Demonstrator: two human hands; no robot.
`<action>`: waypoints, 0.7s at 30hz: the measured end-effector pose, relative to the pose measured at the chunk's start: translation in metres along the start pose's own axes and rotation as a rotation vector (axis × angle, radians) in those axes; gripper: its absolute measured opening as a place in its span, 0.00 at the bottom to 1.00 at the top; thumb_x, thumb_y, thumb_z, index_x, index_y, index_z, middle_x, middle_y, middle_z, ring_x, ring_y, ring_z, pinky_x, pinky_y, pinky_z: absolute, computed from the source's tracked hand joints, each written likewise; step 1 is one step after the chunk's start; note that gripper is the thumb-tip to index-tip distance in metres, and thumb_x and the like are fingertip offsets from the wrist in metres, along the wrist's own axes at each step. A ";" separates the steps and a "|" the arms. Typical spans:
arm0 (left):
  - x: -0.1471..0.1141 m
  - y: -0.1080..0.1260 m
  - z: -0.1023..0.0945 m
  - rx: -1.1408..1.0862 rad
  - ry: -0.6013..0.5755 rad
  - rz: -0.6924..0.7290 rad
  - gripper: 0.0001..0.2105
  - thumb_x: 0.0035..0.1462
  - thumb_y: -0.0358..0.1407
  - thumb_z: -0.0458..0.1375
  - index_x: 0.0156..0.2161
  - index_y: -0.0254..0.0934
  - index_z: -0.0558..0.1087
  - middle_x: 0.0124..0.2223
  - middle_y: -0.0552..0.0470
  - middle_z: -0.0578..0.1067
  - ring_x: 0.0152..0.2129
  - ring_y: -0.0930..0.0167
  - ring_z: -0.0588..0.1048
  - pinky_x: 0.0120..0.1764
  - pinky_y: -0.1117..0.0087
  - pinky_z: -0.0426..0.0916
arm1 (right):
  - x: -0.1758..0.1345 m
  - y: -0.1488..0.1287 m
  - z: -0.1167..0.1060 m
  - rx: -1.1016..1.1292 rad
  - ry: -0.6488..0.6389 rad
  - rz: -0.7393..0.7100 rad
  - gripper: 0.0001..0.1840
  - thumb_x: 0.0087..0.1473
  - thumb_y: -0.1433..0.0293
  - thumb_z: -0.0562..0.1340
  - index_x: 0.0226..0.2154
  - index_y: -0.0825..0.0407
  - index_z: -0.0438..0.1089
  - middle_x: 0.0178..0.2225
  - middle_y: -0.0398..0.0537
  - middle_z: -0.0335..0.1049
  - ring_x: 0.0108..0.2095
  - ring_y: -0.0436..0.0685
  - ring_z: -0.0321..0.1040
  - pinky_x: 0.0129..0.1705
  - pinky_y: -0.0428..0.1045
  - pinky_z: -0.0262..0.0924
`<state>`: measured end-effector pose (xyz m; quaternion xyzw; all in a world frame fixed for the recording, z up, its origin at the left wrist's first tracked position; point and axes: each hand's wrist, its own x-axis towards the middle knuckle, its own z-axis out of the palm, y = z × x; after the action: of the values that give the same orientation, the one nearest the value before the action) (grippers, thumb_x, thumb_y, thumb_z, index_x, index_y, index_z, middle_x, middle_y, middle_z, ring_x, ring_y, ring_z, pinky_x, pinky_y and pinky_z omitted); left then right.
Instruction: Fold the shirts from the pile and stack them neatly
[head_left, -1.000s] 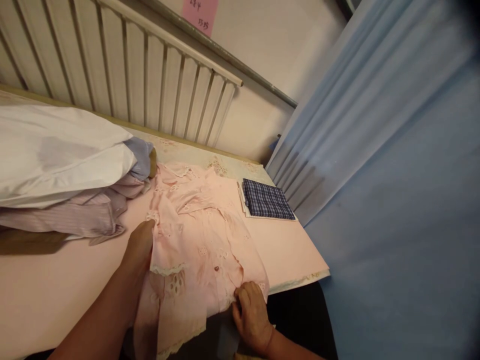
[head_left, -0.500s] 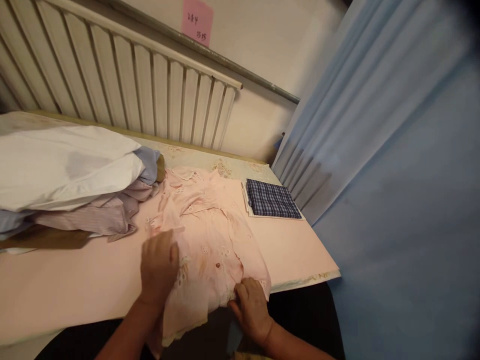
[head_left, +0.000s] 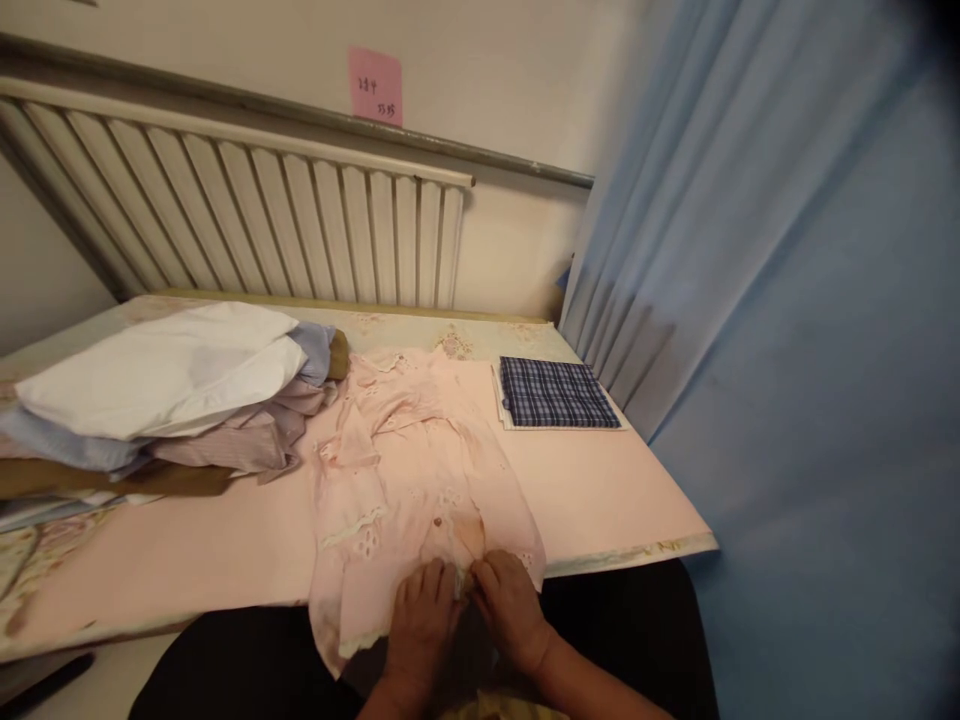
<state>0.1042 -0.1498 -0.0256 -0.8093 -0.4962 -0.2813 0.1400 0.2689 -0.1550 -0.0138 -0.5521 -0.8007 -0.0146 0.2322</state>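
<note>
A pale pink blouse with eyelet flowers and small buttons is spread over the table, its lower edge hanging past the front. At that edge my left hand is closed on the cloth, fingers curled over it. Close beside it on the right, my right hand pinches the same hem, thumb and fingers together. The fingertips of both hands nearly meet just below a button. A sleeve with a pale lace cuff lies folded across the blouse's left side.
Left on the table is a heap of clothes, white on top. A folded dark plaid garment lies on the right. Behind stand a radiator and a wall with a pink note. A blue curtain hangs along the right side.
My left hand has moved right and down from the blouse's left side to the hem beside my right hand. My right hand stays at the hem. The view has tilted.
</note>
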 end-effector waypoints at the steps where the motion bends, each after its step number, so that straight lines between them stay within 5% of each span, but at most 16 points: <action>1: 0.000 0.002 0.000 0.028 -0.018 -0.012 0.13 0.55 0.34 0.58 0.46 0.34 0.72 0.46 0.43 0.73 0.41 0.61 0.69 0.41 0.59 0.65 | -0.001 -0.001 -0.003 0.026 -0.003 -0.001 0.03 0.56 0.73 0.58 0.34 0.50 0.65 0.32 0.46 0.63 0.34 0.56 0.59 0.36 0.50 0.55; 10: -0.014 0.006 0.010 0.208 -0.084 0.041 0.19 0.52 0.26 0.57 0.50 0.41 0.73 0.50 0.46 0.73 0.46 0.60 0.67 0.51 0.54 0.62 | 0.008 -0.002 -0.025 0.249 0.120 -0.127 0.13 0.58 0.77 0.52 0.43 0.50 0.65 0.40 0.50 0.68 0.42 0.56 0.63 0.46 0.54 0.61; 15: -0.016 0.001 0.012 0.186 -0.071 0.038 0.19 0.52 0.25 0.56 0.50 0.41 0.73 0.50 0.46 0.73 0.46 0.61 0.67 0.52 0.54 0.61 | 0.011 0.018 -0.021 0.120 -0.039 -0.288 0.26 0.52 0.74 0.58 0.55 0.52 0.60 0.55 0.55 0.63 0.57 0.61 0.55 0.59 0.61 0.51; 21: -0.012 -0.001 0.006 0.127 -0.075 0.012 0.20 0.52 0.24 0.56 0.50 0.41 0.73 0.48 0.47 0.74 0.44 0.60 0.67 0.49 0.56 0.62 | 0.007 0.026 -0.016 0.058 -0.169 -0.293 0.33 0.51 0.71 0.61 0.59 0.51 0.56 0.61 0.52 0.57 0.62 0.61 0.48 0.63 0.61 0.44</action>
<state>0.1011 -0.1550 -0.0370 -0.8117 -0.5131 -0.2178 0.1743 0.2959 -0.1430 -0.0033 -0.4216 -0.8894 0.0214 0.1755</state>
